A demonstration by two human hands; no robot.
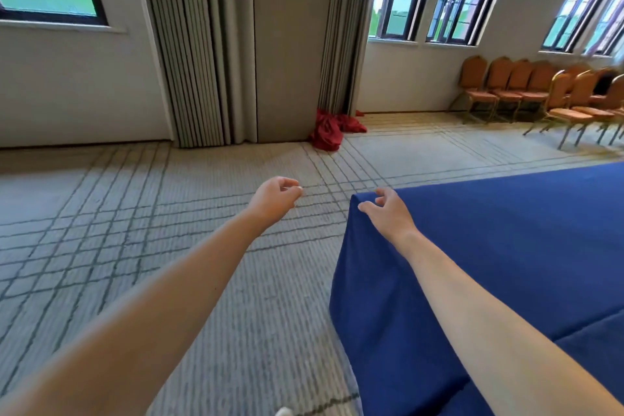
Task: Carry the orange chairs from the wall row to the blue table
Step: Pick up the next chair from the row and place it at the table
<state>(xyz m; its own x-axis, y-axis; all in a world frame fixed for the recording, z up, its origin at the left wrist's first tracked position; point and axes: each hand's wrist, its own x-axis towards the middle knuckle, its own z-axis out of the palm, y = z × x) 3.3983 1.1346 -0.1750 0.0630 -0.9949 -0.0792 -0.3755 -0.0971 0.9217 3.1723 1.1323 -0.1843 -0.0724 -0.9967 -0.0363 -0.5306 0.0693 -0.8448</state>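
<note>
A row of orange chairs (513, 84) with gold frames stands along the far right wall under the windows. The blue table (526, 246), covered in a blue cloth, fills the right foreground. Both my arms reach forward, holding nothing. My left hand (275, 197) hangs over the carpet with loosely curled fingers. My right hand (388, 209) hovers at the table's near corner, fingers relaxed and slightly bent; whether it touches the cloth I cannot tell.
A heap of red cloth (332, 130) lies on the carpet at the foot of the grey curtains (199, 54). Patterned carpet (135, 213) stretches between me and the walls. More orange chairs (580, 105) stand nearer, at the right edge.
</note>
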